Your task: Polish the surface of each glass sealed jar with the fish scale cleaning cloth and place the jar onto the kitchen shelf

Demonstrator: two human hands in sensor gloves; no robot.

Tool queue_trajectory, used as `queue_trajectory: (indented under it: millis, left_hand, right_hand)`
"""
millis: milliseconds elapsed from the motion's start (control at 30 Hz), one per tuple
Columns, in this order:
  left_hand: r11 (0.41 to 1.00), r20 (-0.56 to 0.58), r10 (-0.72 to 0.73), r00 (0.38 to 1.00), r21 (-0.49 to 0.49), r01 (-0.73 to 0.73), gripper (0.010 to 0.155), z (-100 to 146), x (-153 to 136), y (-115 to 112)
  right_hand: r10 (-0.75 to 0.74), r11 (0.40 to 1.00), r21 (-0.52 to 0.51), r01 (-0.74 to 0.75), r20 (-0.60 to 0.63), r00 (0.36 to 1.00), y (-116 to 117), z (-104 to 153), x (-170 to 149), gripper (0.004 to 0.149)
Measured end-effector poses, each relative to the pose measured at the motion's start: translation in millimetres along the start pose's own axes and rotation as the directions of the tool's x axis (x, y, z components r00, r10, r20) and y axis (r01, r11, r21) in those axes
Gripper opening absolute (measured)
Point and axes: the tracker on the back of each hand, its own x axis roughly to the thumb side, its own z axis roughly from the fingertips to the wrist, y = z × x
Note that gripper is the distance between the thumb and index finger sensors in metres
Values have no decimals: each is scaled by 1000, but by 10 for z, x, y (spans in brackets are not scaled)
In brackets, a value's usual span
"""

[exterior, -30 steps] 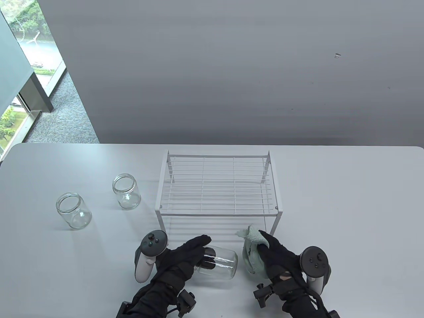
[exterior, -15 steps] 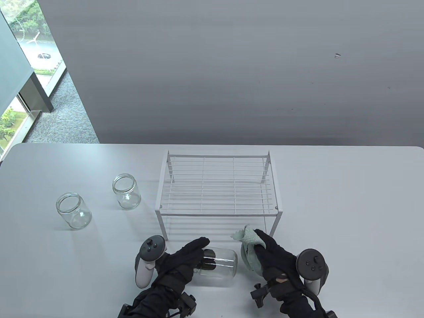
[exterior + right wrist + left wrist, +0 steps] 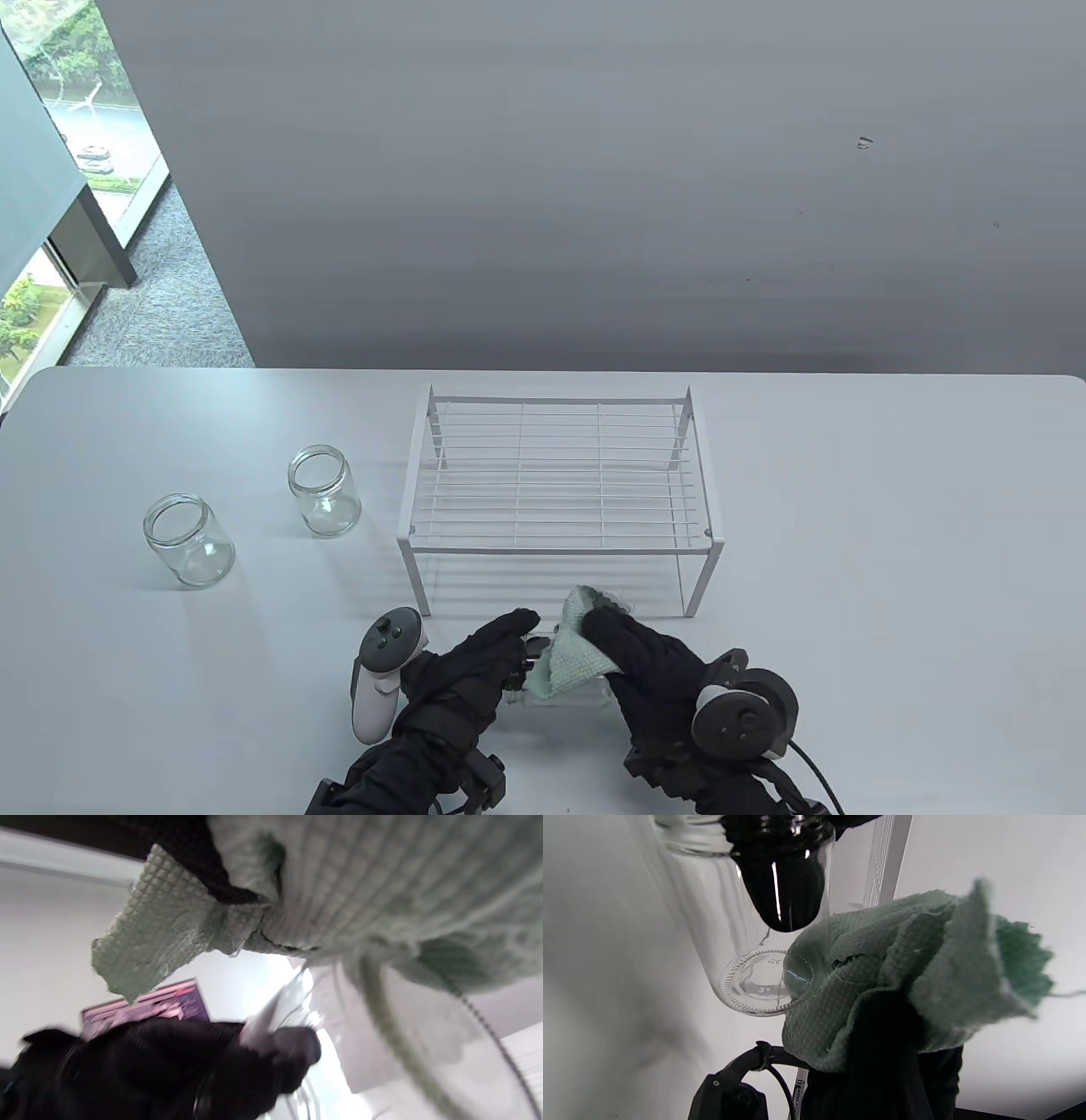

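We see the left hand (image 3: 475, 671) near the table's (image 3: 891, 526) front edge, holding a glass jar (image 3: 763, 963) on its side; in the left wrist view dark gloved fingers (image 3: 780, 882) reach in through the jar's mouth, so the hand grips it from inside the rim, with the embossed base pointing away from the wrist. The right hand (image 3: 653, 671) holds the pale green fish scale cloth (image 3: 573, 654) bunched in its curled fingers and presses it against the jar's wall; from above, the cloth and this hand cover most of the jar, and only a little glass shows between the two hands. In the left wrist view the cloth wraps the jar's lower side and touches the edge of its base. The right wrist view is blurred: we make out cloth across the top and a dark glove below, little else. The white wire kitchen shelf (image 3: 560, 475) stands just behind the hands, nothing on its top grid. Two more open jars stand upright well to the left, apart from each other: the near-left jar (image 3: 188, 540) closer to the table's left edge, the second jar (image 3: 324, 491) between it and the shelf. A tracker (image 3: 383, 671) sits at the back of the left hand.
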Motion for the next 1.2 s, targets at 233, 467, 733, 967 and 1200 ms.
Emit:
queue_trajectory:
  millis: [233,467,733,967,1200]
  left_hand:
    - [994,23,97,995,-49,-96,52,21,10,-39]
    - [996,22,79,997,-30,-78,63,40,24,-55]
    - [999,34,25,999,28,-26,61,40,35,-55]
    - [1000,41,24,999,-6,-24,62,63,65,-198]
    - [998,60,62,996,-6,-62,57,70,53,-173]
  right_hand:
    - [139,961,221,-166,132,982,118,-21,81,47]
    - [96,907,400,-131,105,990,198,-2,26,74]
    - [26,986,164,-30,26,999,139,8,-9,78]
    - [234,931,285,-228,15,972,289,-41,56,81]
    - [45,983,181,-22,-127,991,210,6,-159,67]
